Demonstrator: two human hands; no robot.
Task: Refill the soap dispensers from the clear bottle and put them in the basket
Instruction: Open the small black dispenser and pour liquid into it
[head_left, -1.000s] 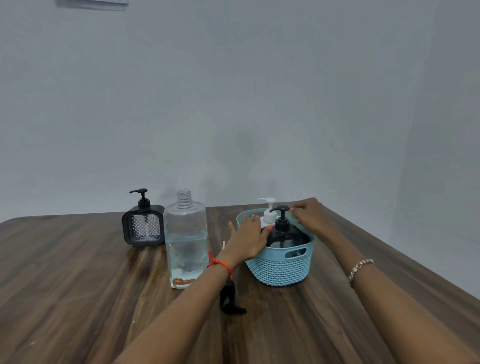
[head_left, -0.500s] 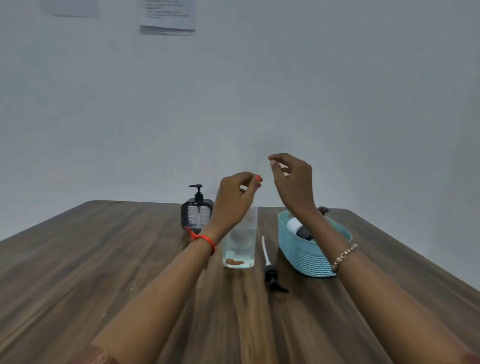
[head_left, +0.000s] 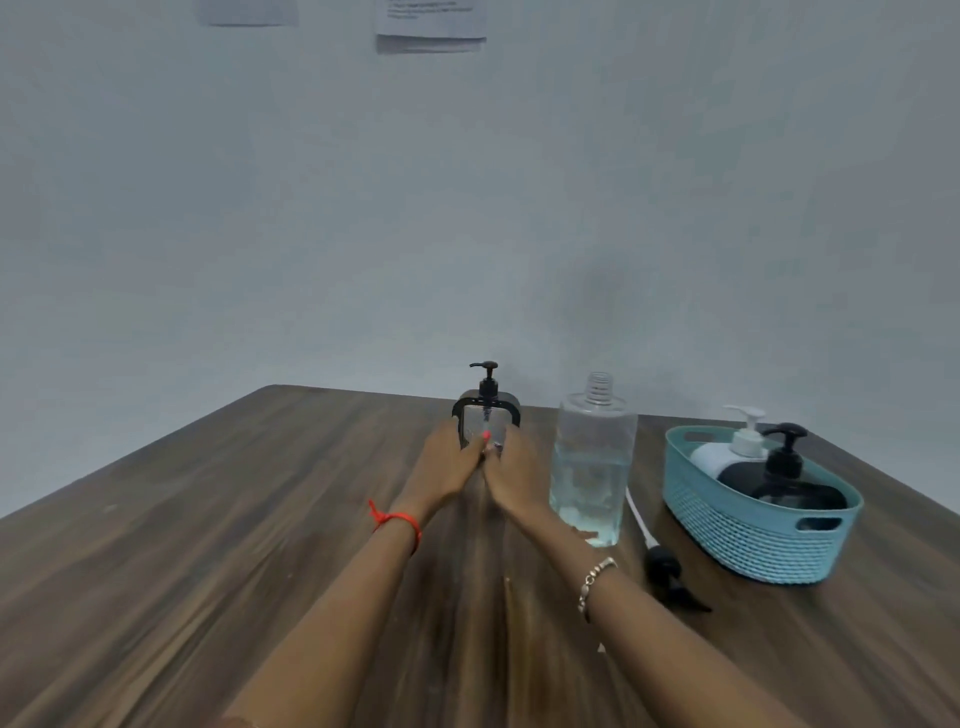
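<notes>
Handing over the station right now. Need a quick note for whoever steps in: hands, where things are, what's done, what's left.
Hands: left hand and right hand both grip the lower part of the square black dispenser, which is upright at the far side of the table with its pump on.
Things: clear bottle is uncapped and partly full, just right of the hands. A loose black pump lies on the table in front of the bottle and basket.
Done: white dispenser and round black dispenser are in the basket.
Left: open the square one, fill it, close it, put it in the basket.
</notes>
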